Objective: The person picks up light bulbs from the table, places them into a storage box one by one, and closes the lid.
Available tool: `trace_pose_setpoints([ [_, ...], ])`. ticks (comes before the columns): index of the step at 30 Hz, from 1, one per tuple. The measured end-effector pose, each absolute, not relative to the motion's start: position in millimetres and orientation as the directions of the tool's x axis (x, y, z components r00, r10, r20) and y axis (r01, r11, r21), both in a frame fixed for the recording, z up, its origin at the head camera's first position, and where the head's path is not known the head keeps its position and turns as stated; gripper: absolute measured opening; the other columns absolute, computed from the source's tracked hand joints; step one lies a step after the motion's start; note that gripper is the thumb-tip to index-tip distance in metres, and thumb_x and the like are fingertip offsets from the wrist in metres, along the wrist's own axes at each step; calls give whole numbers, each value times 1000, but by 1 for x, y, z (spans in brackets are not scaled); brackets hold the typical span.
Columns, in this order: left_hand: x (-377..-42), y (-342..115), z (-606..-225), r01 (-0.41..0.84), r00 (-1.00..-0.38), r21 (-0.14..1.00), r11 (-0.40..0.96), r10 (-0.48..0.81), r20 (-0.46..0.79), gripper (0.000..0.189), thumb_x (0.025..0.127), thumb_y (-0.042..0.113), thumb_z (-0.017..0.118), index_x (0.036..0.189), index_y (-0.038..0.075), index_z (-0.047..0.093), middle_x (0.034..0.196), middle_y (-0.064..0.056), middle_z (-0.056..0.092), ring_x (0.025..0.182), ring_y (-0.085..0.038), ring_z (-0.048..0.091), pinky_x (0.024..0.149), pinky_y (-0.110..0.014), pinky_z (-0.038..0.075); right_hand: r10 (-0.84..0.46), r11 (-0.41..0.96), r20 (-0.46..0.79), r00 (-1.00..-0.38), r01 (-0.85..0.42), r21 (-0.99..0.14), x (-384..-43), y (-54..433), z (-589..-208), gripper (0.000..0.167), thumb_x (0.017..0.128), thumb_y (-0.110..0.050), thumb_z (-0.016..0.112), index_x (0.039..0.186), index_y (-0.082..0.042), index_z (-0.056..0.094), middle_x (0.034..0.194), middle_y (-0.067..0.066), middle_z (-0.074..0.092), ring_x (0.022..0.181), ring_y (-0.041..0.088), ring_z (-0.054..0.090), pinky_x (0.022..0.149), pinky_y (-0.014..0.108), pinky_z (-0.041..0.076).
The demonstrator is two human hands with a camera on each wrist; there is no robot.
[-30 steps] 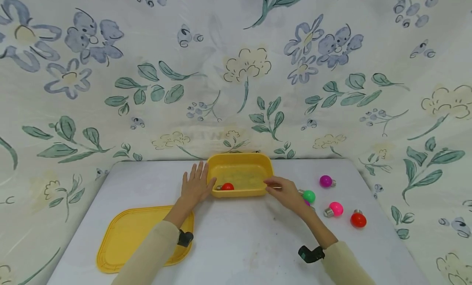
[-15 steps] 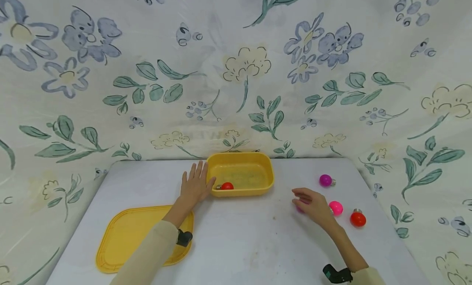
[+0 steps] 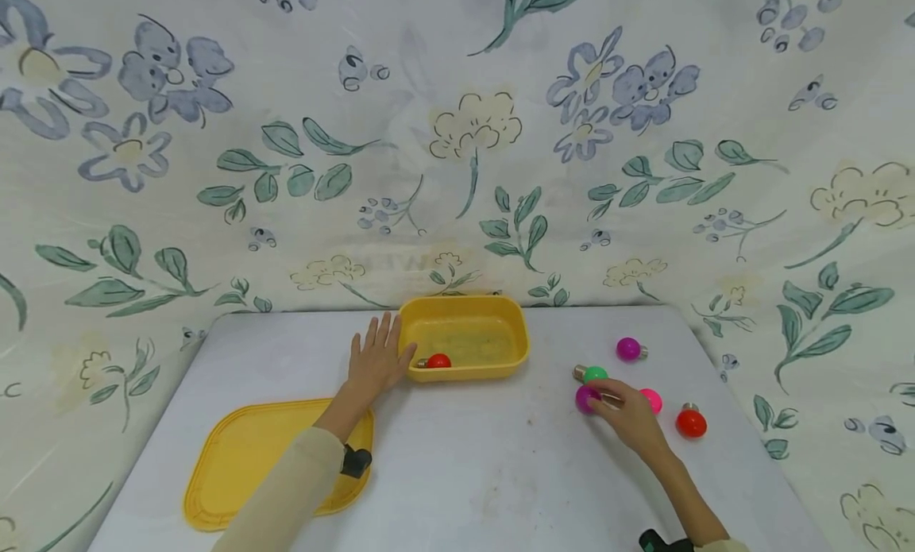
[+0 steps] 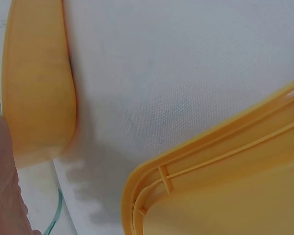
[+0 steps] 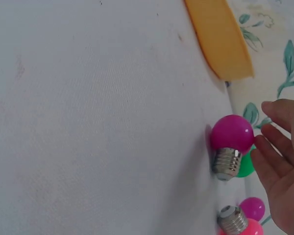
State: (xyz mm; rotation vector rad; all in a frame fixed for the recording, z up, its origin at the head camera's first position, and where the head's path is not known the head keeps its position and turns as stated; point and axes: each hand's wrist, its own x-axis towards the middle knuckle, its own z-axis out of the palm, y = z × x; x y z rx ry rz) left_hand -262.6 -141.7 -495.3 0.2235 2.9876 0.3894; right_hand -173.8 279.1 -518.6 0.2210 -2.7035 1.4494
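Observation:
With fingers spread and straight, my left hand [image 3: 375, 360] rests against the left side of a yellow plastic bin [image 3: 468, 373]. A red light bulb [image 3: 439, 361] lies inside near its front left corner. On the right, my right hand [image 3: 632, 418] reaches over a purple light bulb [image 3: 585, 399], thumb and fingers apart near it. The right wrist view shows that purple bulb's silver screw base [image 5: 228, 164] and the loosely bent fingers [image 5: 279, 139] close beside the globe, not closed round it. A green bulb [image 3: 595, 373] lies just behind.
Also on the right side of the white table [image 3: 457, 472] are a pink bulb [image 3: 652, 400], partly behind my hand, a red bulb [image 3: 691, 423] and another purple bulb [image 3: 628, 349]. A yellow lid [image 3: 239, 465] lies at left under my left forearm. Flowered cloth [image 3: 400, 179] hangs behind.
My right hand has moved right, away from the bin's right rim, to the near purple bulb. My left hand stays at the bin; the bulbs lie where they were.

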Motion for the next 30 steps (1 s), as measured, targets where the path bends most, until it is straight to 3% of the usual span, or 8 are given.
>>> trace_pose_setpoints([
  [14, -263, -142, -499, 129, -983, 262, 957, 158, -96, 72, 107, 44, 34, 159, -1, 10, 164, -22, 6, 150, -41, 2, 116, -62, 4, -102, 644, 120, -988, -157, -748, -168, 282, -529, 38, 87, -1, 75, 123, 2, 66, 122, 19, 65, 116, 39, 60, 89, 42, 54],
  [30, -264, -142, -498, 130, -983, 248, 960, 157, -95, 72, 107, 44, 34, 159, -1, 10, 164, -22, 6, 150, -41, 2, 116, -62, 5, -73, 580, 42, -996, -77, -811, -164, 283, -544, 42, 88, -5, 76, 128, 1, 65, 125, 17, 65, 119, 37, 59, 92, 39, 53],
])
